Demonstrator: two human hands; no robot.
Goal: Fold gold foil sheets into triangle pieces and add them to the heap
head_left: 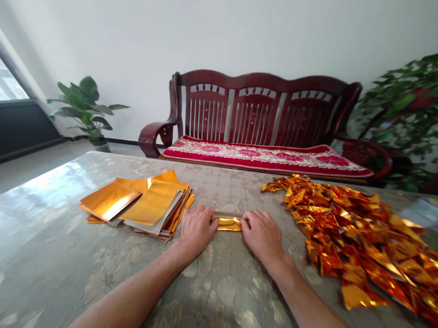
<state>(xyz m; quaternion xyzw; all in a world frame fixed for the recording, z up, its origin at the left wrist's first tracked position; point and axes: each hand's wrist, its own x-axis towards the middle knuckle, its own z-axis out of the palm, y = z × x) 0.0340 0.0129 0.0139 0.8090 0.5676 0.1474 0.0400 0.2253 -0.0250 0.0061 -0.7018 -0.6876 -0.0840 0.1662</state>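
Note:
A narrow folded strip of gold foil paper [229,224] stretches between my two hands, just over the table. Its left end is pinched in my left hand [199,224], with the fingers curled and the thumb against the foil. My right hand [262,232] grips the other end in the same way. Close to the left hand lies a loose stack of flat gold foil sheets [150,207], some showing a pale grey side. To the right of my right hand spreads a large heap of folded gold foil pieces [346,232].
The table [127,276] has a glossy, patterned cover. Behind it stands a dark red wooden bench [256,107] with a red floral seat cover [255,153]. Potted plants [85,105] stand at the left and right. A bluish transparent item [425,216] lies at the table's right.

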